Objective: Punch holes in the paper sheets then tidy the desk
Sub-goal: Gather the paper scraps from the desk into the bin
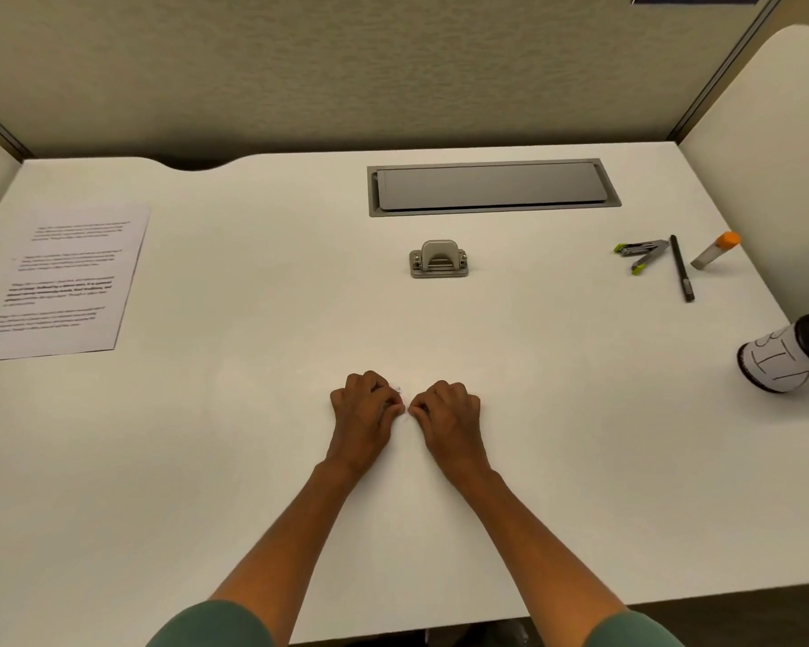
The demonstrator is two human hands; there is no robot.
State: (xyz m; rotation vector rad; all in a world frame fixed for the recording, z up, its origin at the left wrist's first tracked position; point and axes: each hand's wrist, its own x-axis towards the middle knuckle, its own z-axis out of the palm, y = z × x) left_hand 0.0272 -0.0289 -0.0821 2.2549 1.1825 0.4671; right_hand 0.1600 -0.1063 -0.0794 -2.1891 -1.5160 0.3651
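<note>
My left hand (365, 408) and right hand (447, 413) are resting side by side on the near middle of the desk (253, 459). Hole punch (438, 259) is sitting beyond them, cable hatch (491, 186) behind it. Paper sheets (61, 282) are lying far left. Far right: stapler (641, 255), pen (682, 268), glue stick (715, 250) side by side; cup (788, 354) nearer me, tipped over.

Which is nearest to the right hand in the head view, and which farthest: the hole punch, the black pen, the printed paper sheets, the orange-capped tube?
From the right hand:
1. Hole punch, straight ahead at desk centre.
2. Black pen, to the right.
3. Orange-capped tube, just beyond the pen, far right.
4. Printed paper sheets, far left.
</note>
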